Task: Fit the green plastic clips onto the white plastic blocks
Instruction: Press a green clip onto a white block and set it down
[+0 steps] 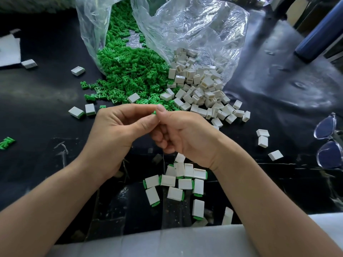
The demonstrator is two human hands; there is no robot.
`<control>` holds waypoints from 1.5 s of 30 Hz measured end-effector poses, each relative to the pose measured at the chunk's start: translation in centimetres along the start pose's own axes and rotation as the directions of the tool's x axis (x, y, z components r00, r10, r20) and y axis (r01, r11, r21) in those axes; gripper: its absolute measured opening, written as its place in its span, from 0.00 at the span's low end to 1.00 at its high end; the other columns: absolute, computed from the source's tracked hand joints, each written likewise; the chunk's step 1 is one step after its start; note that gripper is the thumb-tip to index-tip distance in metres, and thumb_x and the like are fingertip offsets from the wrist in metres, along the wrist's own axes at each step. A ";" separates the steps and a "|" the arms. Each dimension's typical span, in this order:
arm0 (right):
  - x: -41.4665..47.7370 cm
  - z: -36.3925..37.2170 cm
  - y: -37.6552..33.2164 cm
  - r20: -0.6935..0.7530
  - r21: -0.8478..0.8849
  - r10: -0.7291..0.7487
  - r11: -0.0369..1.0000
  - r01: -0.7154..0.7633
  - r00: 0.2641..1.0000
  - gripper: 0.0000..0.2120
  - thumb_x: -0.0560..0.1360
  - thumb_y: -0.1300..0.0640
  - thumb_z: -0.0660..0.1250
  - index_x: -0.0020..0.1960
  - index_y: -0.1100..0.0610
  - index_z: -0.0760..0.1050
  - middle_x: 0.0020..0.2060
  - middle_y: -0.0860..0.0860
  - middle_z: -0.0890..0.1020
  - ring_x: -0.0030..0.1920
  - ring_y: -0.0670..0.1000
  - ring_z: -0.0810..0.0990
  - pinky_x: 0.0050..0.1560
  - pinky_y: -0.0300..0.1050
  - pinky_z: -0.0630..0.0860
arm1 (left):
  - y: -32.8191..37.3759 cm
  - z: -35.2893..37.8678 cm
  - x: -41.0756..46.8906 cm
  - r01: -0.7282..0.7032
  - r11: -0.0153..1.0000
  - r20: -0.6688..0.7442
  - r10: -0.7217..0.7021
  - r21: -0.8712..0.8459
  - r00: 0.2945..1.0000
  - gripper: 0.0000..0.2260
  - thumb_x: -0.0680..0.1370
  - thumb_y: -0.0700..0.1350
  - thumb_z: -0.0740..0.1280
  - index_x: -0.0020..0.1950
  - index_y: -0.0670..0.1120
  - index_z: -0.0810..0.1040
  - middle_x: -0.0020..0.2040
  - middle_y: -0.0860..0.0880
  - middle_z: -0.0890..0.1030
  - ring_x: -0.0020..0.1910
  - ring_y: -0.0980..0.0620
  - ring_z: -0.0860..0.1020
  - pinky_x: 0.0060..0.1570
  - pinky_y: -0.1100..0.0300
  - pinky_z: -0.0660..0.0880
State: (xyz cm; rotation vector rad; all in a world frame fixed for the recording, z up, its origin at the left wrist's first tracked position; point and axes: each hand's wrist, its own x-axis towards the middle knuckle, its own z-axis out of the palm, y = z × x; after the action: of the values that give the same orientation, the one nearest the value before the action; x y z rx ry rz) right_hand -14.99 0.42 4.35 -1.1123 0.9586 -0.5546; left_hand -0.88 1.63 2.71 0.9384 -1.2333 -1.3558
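Note:
My left hand (118,130) and my right hand (185,134) meet in the middle of the view, fingertips together. A small green clip (154,112) shows between them, pinched by the fingertips; most of it is hidden. Whether either hand also holds a white block is hidden. A heap of green clips (130,71) spills from a clear bag behind the hands. To its right lies a heap of white blocks (202,91). Below my hands lie several white blocks with green clips fitted (178,182).
Clear plastic bags (194,30) stand open at the back. Loose white blocks (262,138) and a stray green clip (6,142) are scattered on the black table (40,101). Glasses (328,141) lie at the right edge. A dark blue cylinder (321,32) leans at the back right.

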 end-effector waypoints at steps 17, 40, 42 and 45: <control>-0.1 -0.3 0.0 0.029 -0.099 -0.003 0.995 0.006 1.000 0.23 0.80 0.47 0.50 0.51 0.64 0.74 0.30 0.51 0.72 0.30 0.47 0.69 0.32 0.39 0.63 | 0.1 -0.3 0.1 0.109 0.992 0.045 -0.106 -0.068 0.993 0.06 0.67 0.36 0.69 0.42 0.41 0.84 0.32 0.42 0.81 0.28 0.47 0.78 0.33 0.60 0.77; 0.7 1.4 0.7 -0.211 -0.482 -0.188 0.874 0.065 0.959 0.21 0.81 0.49 0.49 0.63 0.59 0.73 0.34 0.40 0.67 0.35 0.38 0.64 0.39 0.36 0.61 | -0.4 0.7 -0.2 0.157 0.959 -0.075 -0.179 -0.235 0.981 0.06 0.63 0.35 0.70 0.34 0.43 0.85 0.45 0.47 0.85 0.42 0.52 0.83 0.39 0.63 0.78; 0.8 1.5 0.8 -0.217 -0.454 -0.201 0.887 0.083 0.955 0.21 0.81 0.48 0.49 0.62 0.59 0.74 0.34 0.39 0.66 0.35 0.38 0.64 0.40 0.36 0.61 | -0.4 0.5 -0.1 0.163 0.958 -0.058 -0.181 -0.236 0.982 0.07 0.64 0.35 0.68 0.36 0.44 0.85 0.44 0.47 0.85 0.41 0.52 0.83 0.40 0.63 0.79; 0.6 1.2 0.8 -0.204 -0.344 -0.178 0.934 0.100 0.963 0.20 0.81 0.48 0.51 0.48 0.55 0.79 0.29 0.39 0.69 0.31 0.37 0.68 0.36 0.34 0.62 | -0.3 0.4 -0.1 0.166 0.957 -0.026 -0.178 -0.238 0.984 0.06 0.63 0.38 0.70 0.37 0.43 0.85 0.38 0.44 0.84 0.35 0.49 0.82 0.36 0.61 0.79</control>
State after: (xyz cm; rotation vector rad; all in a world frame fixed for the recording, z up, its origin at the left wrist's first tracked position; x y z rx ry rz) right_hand -13.74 0.87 3.57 -1.4486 1.2131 -0.6672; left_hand -1.29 1.74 2.49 0.9196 -0.9471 -1.5696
